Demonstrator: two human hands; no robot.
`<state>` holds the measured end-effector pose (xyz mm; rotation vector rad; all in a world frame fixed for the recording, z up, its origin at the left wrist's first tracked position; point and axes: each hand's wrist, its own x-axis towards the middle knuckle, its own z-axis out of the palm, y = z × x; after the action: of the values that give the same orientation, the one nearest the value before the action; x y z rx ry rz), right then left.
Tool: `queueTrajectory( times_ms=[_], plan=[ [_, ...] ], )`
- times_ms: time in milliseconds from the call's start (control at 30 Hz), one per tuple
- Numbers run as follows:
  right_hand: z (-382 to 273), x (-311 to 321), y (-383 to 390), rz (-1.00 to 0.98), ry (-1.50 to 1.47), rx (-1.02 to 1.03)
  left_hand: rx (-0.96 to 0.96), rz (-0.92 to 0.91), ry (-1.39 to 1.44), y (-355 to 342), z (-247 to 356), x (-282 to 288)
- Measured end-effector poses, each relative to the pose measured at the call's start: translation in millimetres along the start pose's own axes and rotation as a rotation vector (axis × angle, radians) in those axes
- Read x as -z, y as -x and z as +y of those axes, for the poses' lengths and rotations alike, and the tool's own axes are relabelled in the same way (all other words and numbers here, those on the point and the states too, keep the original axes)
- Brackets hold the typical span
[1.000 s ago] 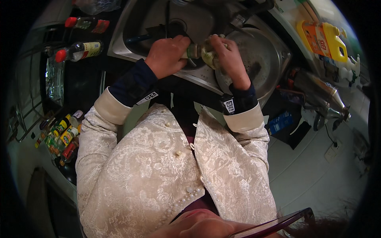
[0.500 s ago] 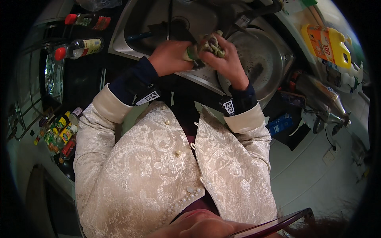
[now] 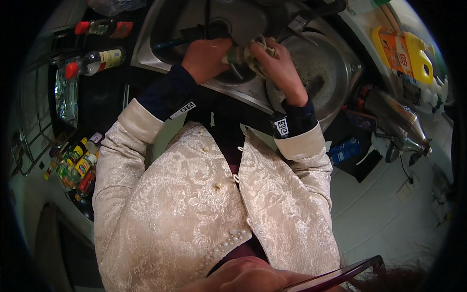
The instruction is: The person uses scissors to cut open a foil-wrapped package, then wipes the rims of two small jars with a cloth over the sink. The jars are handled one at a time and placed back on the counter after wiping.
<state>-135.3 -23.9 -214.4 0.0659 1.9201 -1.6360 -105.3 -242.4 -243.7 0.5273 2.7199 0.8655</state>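
Over the double steel sink (image 3: 146, 48), my left hand (image 3: 204, 59) grips a small clear bottle or jar with a green band (image 3: 235, 55). My right hand (image 3: 277, 65) is closed on a pale greenish crumpled cloth (image 3: 259, 68), which wraps around the right end of the bottle. Under and right of my right hand, a large metal pan (image 3: 331, 73) with murky water and suds sits in the right basin. A blue-handled utensil (image 3: 165, 45) lies in the left basin, partly behind my left hand.
Red-capped bottles (image 3: 102, 61) lie along the left counter, with several condiment bottles (image 3: 82, 165) lower left. A yellow jug (image 3: 401, 53), a white spray bottle (image 3: 435, 95), a steel kettle (image 3: 389, 117) and a blue packet (image 3: 345, 151) stand or lie at the right.
My hands have moved slightly up since half a second ago, and my right hand has turned over the cloth, now covering more of it. Both hands still hold on.
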Motion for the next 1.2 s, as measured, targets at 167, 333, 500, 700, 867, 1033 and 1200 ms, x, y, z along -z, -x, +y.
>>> queueTrajectory(
  times_ms=[167,333,500,700,867,1033,1200],
  plan=[
    [-7,6,6,-0.13,0.207,0.255,0.072,-0.064,0.143,3,3,6],
    [-9,-4,2,-0.047,-0.031,-0.143,-0.044,0.1,-0.072,-1,7,6],
    [6,-15,1,-0.032,-0.47,-0.427,-0.103,0.143,-0.312,-2,0,1],
    [23,-17,-2,-0.02,-0.032,-0.231,-0.087,-0.003,-0.265,6,-4,-7],
    [20,-8,1,-0.13,-0.352,-0.217,-0.097,-0.039,-0.165,8,-9,-11],
    [13,7,8,-0.155,-0.545,-0.398,-0.087,0.038,0.024,11,-15,-19],
    [5,-1,5,-0.192,-0.497,-0.46,-0.077,0.038,0.103,15,-12,-27]
  ],
)
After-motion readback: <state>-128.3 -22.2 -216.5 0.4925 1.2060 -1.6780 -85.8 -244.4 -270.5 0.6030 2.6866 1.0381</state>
